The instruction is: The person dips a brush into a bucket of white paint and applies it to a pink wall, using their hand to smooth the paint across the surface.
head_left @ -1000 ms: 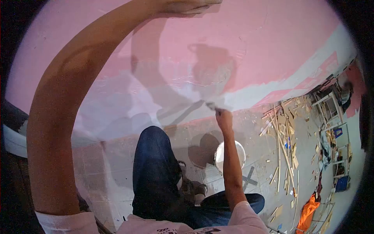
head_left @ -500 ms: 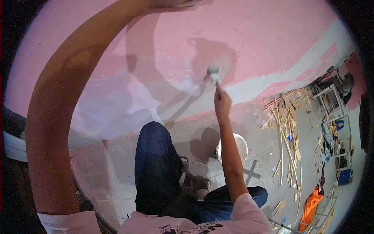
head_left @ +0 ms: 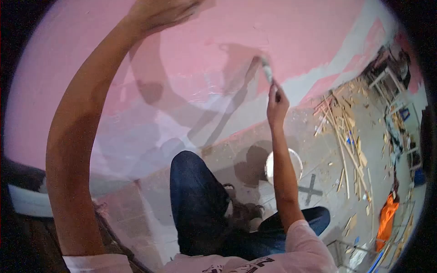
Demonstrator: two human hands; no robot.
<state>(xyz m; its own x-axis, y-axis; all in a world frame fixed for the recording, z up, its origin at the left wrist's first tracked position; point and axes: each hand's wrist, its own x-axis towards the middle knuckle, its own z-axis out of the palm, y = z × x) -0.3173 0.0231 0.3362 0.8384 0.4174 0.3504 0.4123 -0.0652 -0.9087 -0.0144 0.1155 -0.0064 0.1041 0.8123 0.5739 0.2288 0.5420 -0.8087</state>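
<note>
My right hand (head_left: 278,104) grips the handle of a paintbrush (head_left: 267,69). The brush's bristle end is against or very close to the pink wall (head_left: 218,27), just above the edge where pink paint gives way to a whitish band. Up at the top left, my left hand (head_left: 166,12) lies along the wall with its fingers stretched out and holds nothing visible. Wet, shiny streaks show on the paint between the two hands. Below my right forearm, partly covered by it, stands a white bucket (head_left: 270,167) on the floor; its contents are hard to make out.
Wood strips and scraps (head_left: 346,136) litter the floor on the right. Beyond them are a white frame (head_left: 387,82) and an orange cloth (head_left: 387,220). A grey cross mark (head_left: 311,190) lies beside the bucket. My bent knee (head_left: 189,166) is close to the wall.
My right hand and the paintbrush have moved up and to the right, and the brush now appears edge-on. My left hand shows more fully as the view has shifted.
</note>
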